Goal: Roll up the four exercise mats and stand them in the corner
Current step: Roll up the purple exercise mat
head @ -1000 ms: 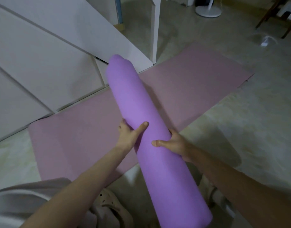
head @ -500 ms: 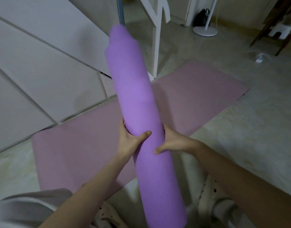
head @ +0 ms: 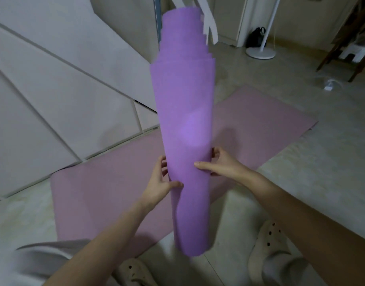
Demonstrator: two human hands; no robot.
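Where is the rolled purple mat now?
Centre of the head view: the rolled purple mat is nearly upright, gripped between left hand and right hand, in front of the flat pink mat.

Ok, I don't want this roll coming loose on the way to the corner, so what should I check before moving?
1. Both hands on the purple roll: ok, left hand and right hand grip its sides.
2. Ends flush: not ok, inner layers stick out stepwise at the top.
3. Roll near upright: ok.
4. Bottom end resting on the floor: cannot tell, blurred.
5. The pink mat rolled up: not ok, it lies flat on the floor.
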